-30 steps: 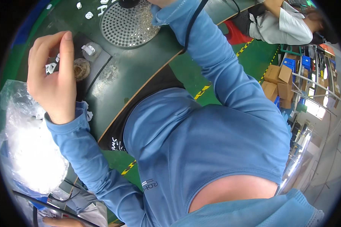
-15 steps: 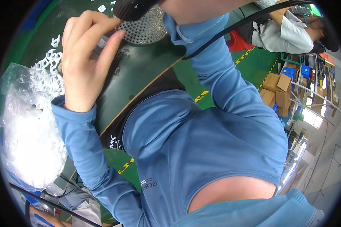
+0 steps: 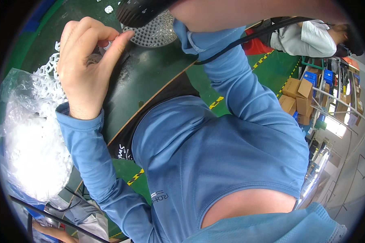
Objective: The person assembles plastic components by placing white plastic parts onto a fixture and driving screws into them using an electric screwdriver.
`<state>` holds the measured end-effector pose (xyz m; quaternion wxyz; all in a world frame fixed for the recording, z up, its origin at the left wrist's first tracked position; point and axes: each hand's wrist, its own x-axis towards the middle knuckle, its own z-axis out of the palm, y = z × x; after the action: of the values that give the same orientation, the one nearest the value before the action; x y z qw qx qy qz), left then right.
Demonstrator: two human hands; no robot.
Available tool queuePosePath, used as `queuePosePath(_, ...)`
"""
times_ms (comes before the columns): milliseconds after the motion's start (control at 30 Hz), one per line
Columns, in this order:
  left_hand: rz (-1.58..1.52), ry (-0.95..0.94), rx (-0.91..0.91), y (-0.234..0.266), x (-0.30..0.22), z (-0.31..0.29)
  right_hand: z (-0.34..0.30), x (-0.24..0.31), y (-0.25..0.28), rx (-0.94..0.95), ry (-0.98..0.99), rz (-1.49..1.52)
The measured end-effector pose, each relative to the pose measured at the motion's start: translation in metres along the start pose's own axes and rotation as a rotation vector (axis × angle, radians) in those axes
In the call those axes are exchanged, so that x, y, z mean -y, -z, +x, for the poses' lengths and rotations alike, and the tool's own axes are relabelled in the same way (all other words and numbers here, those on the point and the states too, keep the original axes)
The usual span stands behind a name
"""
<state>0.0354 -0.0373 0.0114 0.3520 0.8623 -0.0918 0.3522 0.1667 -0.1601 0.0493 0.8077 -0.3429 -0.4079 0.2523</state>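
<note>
My left hand [image 3: 87, 69] is raised over the dark green table [image 3: 150, 81], thumb and fingers pinched together on what looks like a small white plastic part [image 3: 108, 45]. A chain of white plastic parts [image 3: 46, 71] lies just left of it. My right hand [image 3: 186, 8] is at the top edge, mostly cut off, closed on a black tool [image 3: 138, 12] with a black cable [image 3: 247, 38] trailing over my blue sleeve. The tool's end hangs above a round perforated metal tray [image 3: 154, 34].
A clear plastic bag full of white parts [image 3: 28, 158] fills the left side. Another person in a light top [image 3: 300, 38] is at the upper right. Cardboard boxes [image 3: 294, 99] and shelving stand on the green floor at right.
My left hand has risen toward the camera and its fingers have closed into a pinch. The right hand has brought the black tool into view over the perforated tray.
</note>
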Motion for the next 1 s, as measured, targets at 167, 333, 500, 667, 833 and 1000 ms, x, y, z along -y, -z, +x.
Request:
queuePosePath(167, 0.003, -0.018, 0.009, 0.0, 0.001, 0.0, 0.0, 0.004, -0.004, 0.016, -0.031, -0.006)
queuePosePath(333, 0.013, -0.051, 0.013, 0.003, 0.001, 0.0, 0.002, 0.007, -0.011, 0.039, -0.061, -0.003)
queuePosePath(500, 0.057, -0.088, 0.063, 0.007, 0.005, -0.002, 0.001, 0.01, -0.015, 0.052, -0.096, -0.016)
queuePosePath(667, 0.144, -0.003, 0.098, 0.012, 0.014, -0.017, -0.001, 0.017, -0.025, 0.06, -0.135, -0.021)
queuePosePath(833, 0.165, 0.086, 0.149, 0.014, 0.013, -0.022, 0.002, 0.006, -0.033, -0.019, -0.107, -0.121)
queuePosePath(1000, 0.182, 0.099, 0.18, 0.013, 0.016, -0.021, 0.002, -0.014, -0.022, -0.028, -0.115, 0.015)
